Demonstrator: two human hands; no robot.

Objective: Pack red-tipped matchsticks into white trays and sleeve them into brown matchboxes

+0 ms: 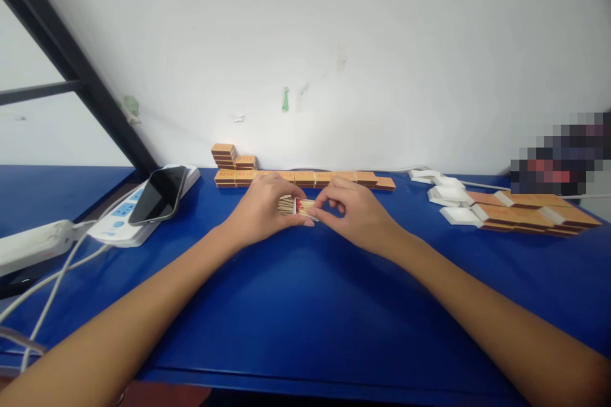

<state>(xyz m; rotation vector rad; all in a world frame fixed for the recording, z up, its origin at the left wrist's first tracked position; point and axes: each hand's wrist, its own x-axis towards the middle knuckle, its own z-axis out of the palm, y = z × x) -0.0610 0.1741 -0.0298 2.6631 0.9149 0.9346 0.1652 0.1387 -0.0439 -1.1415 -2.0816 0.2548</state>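
Note:
My left hand (265,211) curves its thumb and fingers around a small white matchbox tray (294,205), mostly hidden by the hands. Red-tipped matches (305,205) lie at the tray's right part, with more pale sticks (285,205) between my left thumb and fingers. From the right, my right hand (356,213) closes thumb and forefinger on the ends of the red-tipped matches. Just behind both hands runs a row of orange matchboxes (304,178) along the wall side of the blue table.
Stacked matchboxes (223,156) stand at the back left. On the right lie more matchboxes (515,216) and several white trays (458,215). A phone (160,194) rests on a white power strip (121,216) at left, with white cables (62,273). A pale wall (382,63) rises behind.

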